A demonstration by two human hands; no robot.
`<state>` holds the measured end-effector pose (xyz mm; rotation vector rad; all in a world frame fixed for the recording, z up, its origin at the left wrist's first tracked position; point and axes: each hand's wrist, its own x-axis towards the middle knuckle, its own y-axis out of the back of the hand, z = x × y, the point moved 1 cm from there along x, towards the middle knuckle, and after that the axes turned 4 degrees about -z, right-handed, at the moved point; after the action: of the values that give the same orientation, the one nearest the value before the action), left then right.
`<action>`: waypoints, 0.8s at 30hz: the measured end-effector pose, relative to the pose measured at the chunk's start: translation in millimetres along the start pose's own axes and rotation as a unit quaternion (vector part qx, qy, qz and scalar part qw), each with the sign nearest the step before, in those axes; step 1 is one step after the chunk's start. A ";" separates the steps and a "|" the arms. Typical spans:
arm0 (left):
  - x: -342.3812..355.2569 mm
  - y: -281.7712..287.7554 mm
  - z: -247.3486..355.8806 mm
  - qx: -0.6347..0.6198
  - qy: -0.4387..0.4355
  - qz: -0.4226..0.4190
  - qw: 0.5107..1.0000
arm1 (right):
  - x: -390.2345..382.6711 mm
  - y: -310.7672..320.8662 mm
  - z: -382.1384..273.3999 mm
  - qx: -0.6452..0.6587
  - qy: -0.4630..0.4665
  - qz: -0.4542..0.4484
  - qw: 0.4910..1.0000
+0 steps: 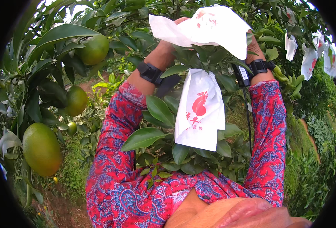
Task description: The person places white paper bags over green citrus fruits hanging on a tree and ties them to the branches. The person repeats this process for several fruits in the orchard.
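Observation:
A white paper fruit bag (219, 28) with red print is spread out at the top, between my raised hands and in front of them. Behind its left flap, my left hand (178, 22) shows only in part. At the bag's right edge is my right hand (254, 46), mostly covered by paper and leaves. The fingers of both hands are hidden, so their grip does not show. Below them hangs a second white fruit bag (200, 114) with a red fruit picture, gathered at its top among the leaves.
Green citrus fruits (42, 149) hang on the left. More white bags (309, 60) hang in the branches at upper right. Black bands (149, 72) circle both wrists; a cable (248, 117) runs down beside my right arm. Leafy twigs (143, 138) stand between my arms.

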<state>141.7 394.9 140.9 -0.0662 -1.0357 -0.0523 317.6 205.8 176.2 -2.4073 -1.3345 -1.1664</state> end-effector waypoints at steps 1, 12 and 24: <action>-0.9 0.4 1.7 0.001 -0.033 -0.018 0.999 | 2.4 -1.3 0.3 -0.001 0.001 -0.001 1.000; -9.7 1.4 -21.6 -0.062 0.084 0.084 0.991 | 21.5 -1.3 14.8 -0.011 0.006 -0.020 1.000; 47.1 46.2 -60.6 -0.187 0.017 0.086 0.978 | 55.4 -3.8 25.1 0.010 0.021 -0.054 0.998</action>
<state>221.1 435.5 149.3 -0.4960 -0.9719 -0.0905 345.3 256.1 196.5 -2.3102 -1.4727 -1.2158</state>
